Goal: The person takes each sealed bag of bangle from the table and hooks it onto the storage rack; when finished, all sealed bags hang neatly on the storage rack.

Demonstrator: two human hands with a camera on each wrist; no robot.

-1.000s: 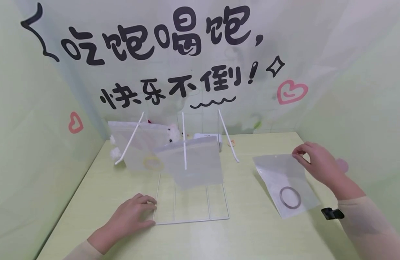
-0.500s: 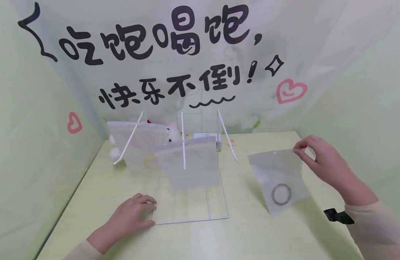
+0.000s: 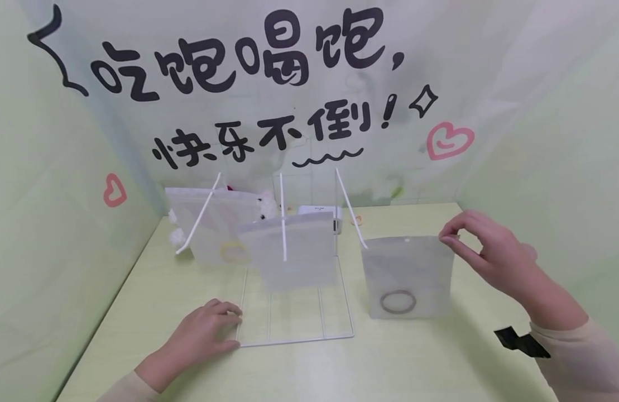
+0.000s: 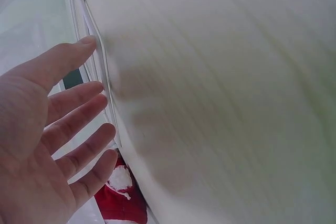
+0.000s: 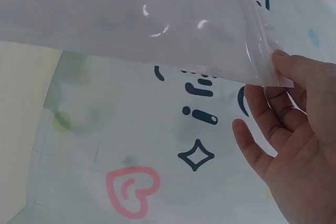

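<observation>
My right hand [image 3: 495, 259] pinches the top right corner of a clear zip bag [image 3: 407, 268], which hangs upright above the table with a brownish ring [image 3: 398, 302] near its bottom. The bag's top left corner is at the tip of the rack's right prong [image 3: 351, 209]; whether they touch I cannot tell. In the right wrist view the thumb and fingers hold the bag's corner [image 5: 262, 61]. My left hand [image 3: 201, 335] rests at the white wire rack's base [image 3: 296, 341], its fingers loosely extended against the side wire. Other zip bags hang on the left prong [image 3: 201, 215] and middle prong [image 3: 284, 223].
Behind the hanging bags stand a white plush toy [image 3: 267, 205] and a white box [image 3: 319, 210], both partly hidden. An orange ring [image 3: 357, 220] lies near the back edge. Printed cloth walls [image 3: 540, 139] enclose the table [image 3: 309, 374] at the back and sides.
My right hand has brought the zip bag leftward to the right prong, and the bag has swung from slanted to nearly upright. My left hand stays at the rack's base.
</observation>
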